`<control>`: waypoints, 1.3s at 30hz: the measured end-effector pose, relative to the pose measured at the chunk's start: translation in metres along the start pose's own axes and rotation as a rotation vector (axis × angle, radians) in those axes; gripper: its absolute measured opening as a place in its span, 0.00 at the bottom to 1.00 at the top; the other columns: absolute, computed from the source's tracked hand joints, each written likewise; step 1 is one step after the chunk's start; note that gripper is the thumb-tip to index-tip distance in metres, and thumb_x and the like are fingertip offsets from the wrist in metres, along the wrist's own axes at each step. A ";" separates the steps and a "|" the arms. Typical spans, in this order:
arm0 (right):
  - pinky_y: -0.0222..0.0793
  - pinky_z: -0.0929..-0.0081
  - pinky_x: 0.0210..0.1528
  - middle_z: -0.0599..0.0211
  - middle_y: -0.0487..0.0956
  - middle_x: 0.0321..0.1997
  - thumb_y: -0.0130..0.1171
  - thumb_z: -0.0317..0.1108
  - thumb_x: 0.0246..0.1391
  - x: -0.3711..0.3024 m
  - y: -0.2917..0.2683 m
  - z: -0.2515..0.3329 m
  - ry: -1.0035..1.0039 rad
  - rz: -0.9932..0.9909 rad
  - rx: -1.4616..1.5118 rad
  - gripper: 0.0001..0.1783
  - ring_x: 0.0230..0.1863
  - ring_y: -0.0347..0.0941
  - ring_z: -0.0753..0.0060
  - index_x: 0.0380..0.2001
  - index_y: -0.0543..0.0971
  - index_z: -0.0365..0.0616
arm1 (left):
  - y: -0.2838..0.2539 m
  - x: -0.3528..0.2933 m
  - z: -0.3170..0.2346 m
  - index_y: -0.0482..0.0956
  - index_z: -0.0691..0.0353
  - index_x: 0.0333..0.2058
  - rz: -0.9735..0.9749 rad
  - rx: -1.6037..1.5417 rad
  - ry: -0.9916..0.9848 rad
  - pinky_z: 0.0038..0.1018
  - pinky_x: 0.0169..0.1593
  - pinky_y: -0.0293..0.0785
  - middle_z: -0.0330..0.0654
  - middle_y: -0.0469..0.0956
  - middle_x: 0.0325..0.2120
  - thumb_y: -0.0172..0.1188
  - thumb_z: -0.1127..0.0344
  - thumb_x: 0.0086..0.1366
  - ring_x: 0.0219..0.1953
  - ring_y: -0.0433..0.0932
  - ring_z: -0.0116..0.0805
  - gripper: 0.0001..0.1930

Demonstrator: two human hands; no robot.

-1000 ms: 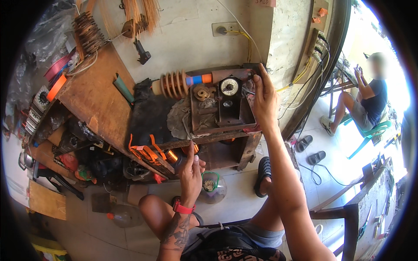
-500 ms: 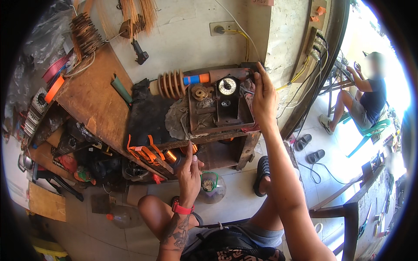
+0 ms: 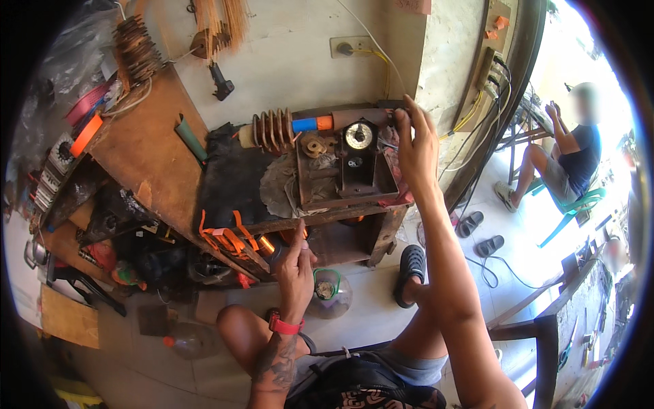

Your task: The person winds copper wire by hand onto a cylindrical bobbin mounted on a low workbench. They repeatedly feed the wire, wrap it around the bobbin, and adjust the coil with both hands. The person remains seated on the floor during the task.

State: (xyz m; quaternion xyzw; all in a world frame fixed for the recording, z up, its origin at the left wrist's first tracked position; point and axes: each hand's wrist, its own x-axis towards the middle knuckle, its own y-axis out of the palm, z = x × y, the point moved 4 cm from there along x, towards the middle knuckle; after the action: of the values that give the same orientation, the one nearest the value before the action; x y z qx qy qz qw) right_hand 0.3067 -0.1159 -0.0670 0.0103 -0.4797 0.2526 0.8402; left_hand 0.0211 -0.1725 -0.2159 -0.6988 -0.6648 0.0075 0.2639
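A hand-cranked coil winding machine (image 3: pixel 357 170) with a round white dial (image 3: pixel 358 135) stands on the bench. Its long horizontal shaft carries a row of brown discs (image 3: pixel 272 131) at the left and blue and orange tape beside them. At the shaft's right end my right hand (image 3: pixel 417 146) has its fingers curled about the crank, which they mostly cover. My left hand (image 3: pixel 296 273) is held low before the bench's front edge, index finger pointing up and thumb pressed close to it. Anything thin between those fingers is too small to make out. Copper wire spools (image 3: pixel 267 244) sit just behind it, under the benchtop.
Orange strips (image 3: pixel 225 238) hang at the bench's front left. A clear jug with a green rim (image 3: pixel 328 293) stands on the floor between my legs. A brown wooden panel (image 3: pixel 146 150) rises at left. Off to the right, another person (image 3: pixel 579 150) sits on a green chair.
My right hand has shifted slightly at the crank, its fingers more bent. The brown discs on the shaft look turned to another angle. My left hand stays nearly still.
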 end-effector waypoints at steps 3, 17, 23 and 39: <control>0.71 0.55 0.50 0.55 0.79 0.40 0.67 0.38 0.64 -0.028 -0.008 0.048 -0.319 0.001 -0.090 0.15 0.42 0.76 0.48 0.49 0.82 0.41 | 0.000 0.002 0.003 0.69 0.50 0.73 0.010 -0.021 0.095 0.27 0.33 0.74 0.37 0.72 0.20 0.51 0.75 0.77 0.24 0.73 0.24 0.28; 0.73 0.77 0.37 0.68 0.83 0.33 0.59 0.37 0.73 -0.108 0.096 0.086 0.513 0.533 0.813 0.11 0.33 0.76 0.82 0.46 0.80 0.38 | -0.092 0.174 -0.078 0.63 0.53 0.72 -0.081 0.725 0.917 0.57 0.78 0.46 0.46 0.68 0.69 0.64 0.54 0.71 0.73 0.63 0.50 0.35; 0.72 0.84 0.40 0.73 0.81 0.34 0.57 0.38 0.75 -0.116 0.100 0.083 0.591 0.631 0.850 0.11 0.35 0.74 0.88 0.47 0.78 0.41 | -0.107 0.220 -0.089 0.73 0.61 0.66 0.232 0.671 0.684 0.51 0.71 0.60 0.46 0.79 0.55 0.48 0.41 0.79 0.61 0.73 0.44 0.32; 0.68 0.55 0.36 0.59 0.72 0.27 0.69 0.30 0.57 -0.071 0.015 0.074 -0.285 0.485 0.142 0.14 0.31 0.69 0.50 0.26 0.72 0.41 | -0.056 0.099 -0.079 0.74 0.66 0.43 0.381 -0.013 0.464 0.33 0.40 0.75 0.41 0.77 0.34 0.58 0.70 0.76 0.34 0.78 0.35 0.06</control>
State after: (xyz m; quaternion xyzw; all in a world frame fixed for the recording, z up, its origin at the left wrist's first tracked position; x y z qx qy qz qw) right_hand 0.2114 -0.1512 -0.0885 -0.0107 -0.5624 0.4752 0.6766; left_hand 0.0092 -0.1096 -0.0923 -0.7958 -0.4434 -0.1073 0.3982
